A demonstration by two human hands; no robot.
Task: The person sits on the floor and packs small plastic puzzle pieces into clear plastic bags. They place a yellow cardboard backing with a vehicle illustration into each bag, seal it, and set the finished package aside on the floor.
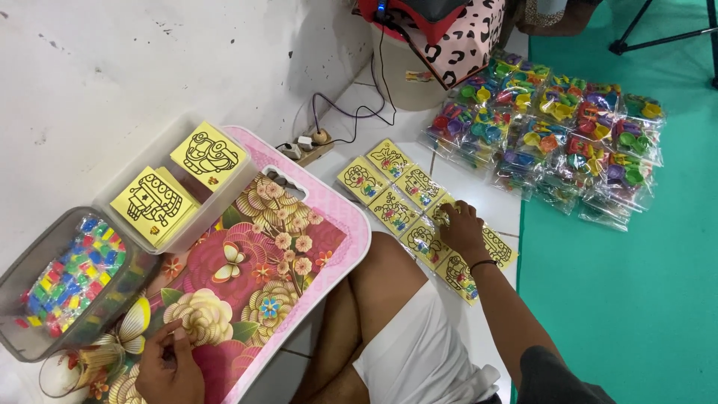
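While the left hand (170, 366) rests curled on the flowered lap tray (351, 224), fingers bent with nothing visibly held, the right hand (460, 228) reaches out to the floor (479, 179) and presses its fingertips on a yellow picture card (443, 212), one of a group of wrapped cards (393, 209) spread there. Bags of coloured plastic toys (561, 135) lie beyond; two clear bins (112, 224) sit on the tray.

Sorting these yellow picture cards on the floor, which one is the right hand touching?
The right hand rests on the packet at the right end of the middle row; the other floor packets lie untouched.
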